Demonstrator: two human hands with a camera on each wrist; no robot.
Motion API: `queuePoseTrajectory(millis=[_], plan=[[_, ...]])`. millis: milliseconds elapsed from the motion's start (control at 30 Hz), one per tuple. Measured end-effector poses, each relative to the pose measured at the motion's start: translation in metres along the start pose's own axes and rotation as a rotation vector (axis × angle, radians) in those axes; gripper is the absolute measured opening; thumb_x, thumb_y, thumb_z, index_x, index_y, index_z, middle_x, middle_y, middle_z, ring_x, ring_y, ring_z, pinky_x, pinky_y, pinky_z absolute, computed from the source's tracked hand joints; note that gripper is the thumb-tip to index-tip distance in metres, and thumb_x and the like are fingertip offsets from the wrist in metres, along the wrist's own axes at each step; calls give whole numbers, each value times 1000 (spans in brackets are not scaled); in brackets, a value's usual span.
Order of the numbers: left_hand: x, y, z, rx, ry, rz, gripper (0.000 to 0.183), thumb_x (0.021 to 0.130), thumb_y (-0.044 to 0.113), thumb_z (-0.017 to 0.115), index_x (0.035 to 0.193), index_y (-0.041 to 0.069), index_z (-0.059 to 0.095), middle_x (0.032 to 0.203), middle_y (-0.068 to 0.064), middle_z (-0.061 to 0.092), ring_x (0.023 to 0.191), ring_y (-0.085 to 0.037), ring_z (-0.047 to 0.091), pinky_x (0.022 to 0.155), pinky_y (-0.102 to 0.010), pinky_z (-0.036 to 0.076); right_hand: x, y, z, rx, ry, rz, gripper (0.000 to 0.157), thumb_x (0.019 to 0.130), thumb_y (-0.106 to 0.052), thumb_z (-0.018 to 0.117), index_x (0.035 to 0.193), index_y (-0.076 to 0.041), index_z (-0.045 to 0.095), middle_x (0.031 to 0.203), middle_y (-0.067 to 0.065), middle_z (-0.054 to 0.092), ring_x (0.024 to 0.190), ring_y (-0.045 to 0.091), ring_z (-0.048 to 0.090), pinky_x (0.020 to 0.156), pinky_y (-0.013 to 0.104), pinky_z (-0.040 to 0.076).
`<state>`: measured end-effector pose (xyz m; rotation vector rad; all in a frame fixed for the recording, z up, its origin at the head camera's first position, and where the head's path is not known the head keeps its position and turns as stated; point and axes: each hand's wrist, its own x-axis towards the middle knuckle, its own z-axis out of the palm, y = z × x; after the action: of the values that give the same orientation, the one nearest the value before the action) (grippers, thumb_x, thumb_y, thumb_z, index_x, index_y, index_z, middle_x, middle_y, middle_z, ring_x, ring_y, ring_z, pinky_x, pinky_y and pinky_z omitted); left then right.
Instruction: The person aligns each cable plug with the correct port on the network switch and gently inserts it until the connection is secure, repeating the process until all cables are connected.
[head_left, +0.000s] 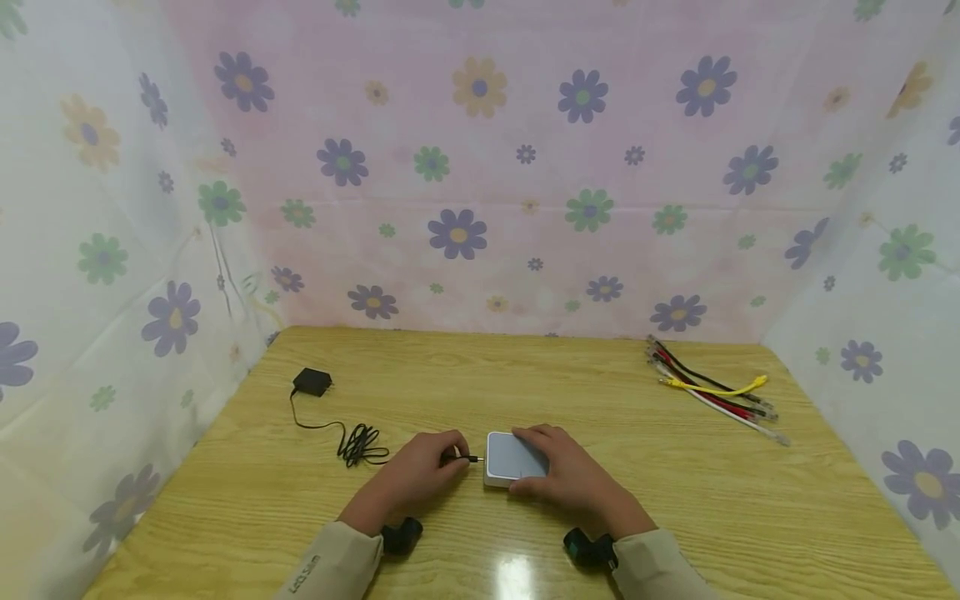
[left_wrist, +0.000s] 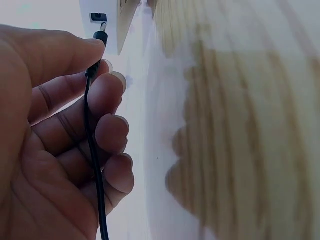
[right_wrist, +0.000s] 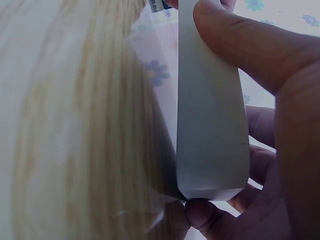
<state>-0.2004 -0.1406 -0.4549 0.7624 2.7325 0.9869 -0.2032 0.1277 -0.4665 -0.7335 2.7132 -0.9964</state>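
Note:
My left hand (head_left: 416, 471) pinches the black barrel plug (left_wrist: 100, 41) of a power adapter cable between thumb and fingers. Its metal tip points at a small dark socket (left_wrist: 98, 17) in the side of a flat white box with a grey top (head_left: 510, 457). In the left wrist view the tip is just outside the socket's edge. Thumb and fingers of my right hand (head_left: 573, 473) grip the box from its right, on opposite sides. The box's pale side wall (right_wrist: 212, 120) fills the middle of the right wrist view. Down my left palm runs the thin cable (left_wrist: 95, 155).
The black power adapter (head_left: 312, 382) lies at the left of the wooden table (head_left: 480, 375), its cord bundled in a coil (head_left: 360, 445). Several short network cables, including a yellow cable (head_left: 712, 388), are piled at the back right. Flowered cloth (head_left: 510, 183) encloses the table's back and sides.

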Motion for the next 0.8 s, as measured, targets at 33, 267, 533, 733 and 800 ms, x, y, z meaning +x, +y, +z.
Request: queuePoseTrajectory(millis=[33, 267, 533, 733, 800], plan=[[0, 0, 0, -3, -2, -1, 7, 98, 25, 58, 99, 22, 64, 87, 11, 64, 72, -2, 55, 69, -27, 46, 0, 0, 0, 0, 0, 1, 82, 77, -61, 70, 146, -23, 45, 140, 4, 49, 118, 23, 50, 86, 42, 46], [1, -1, 3, 6, 10, 6, 7, 98, 24, 58, 98, 22, 65, 89, 11, 65, 74, -1, 56, 70, -27, 47, -1, -2, 0, 12, -4, 13, 81, 78, -58, 72, 146, -24, 45, 141, 5, 49, 119, 25, 51, 85, 43, 46], [2, 3, 3, 19, 12, 5, 6, 97, 23, 58, 99, 22, 64, 88, 10, 65, 73, -1, 55, 69, -27, 46, -1, -4, -2, 9, -6, 10, 81, 78, -57, 72, 146, -22, 45, 140, 5, 49, 118, 25, 51, 86, 43, 46], [1, 3, 3, 18, 3, 1, 7, 98, 23, 58, 99, 22, 65, 87, 11, 64, 72, -1, 55, 69, -27, 46, 0, -3, -2, 7, -9, 4, 81, 79, -56, 72, 146, -20, 46, 140, 6, 50, 118, 25, 50, 86, 43, 46], [1, 3, 3, 17, 0, -1, 7, 98, 24, 57, 99, 22, 64, 87, 11, 64, 72, -1, 55, 69, -27, 46, 0, -3, -2, 7, -8, 0, 81, 78, -56, 72, 146, -20, 46, 139, 7, 50, 117, 25, 50, 86, 43, 46]])
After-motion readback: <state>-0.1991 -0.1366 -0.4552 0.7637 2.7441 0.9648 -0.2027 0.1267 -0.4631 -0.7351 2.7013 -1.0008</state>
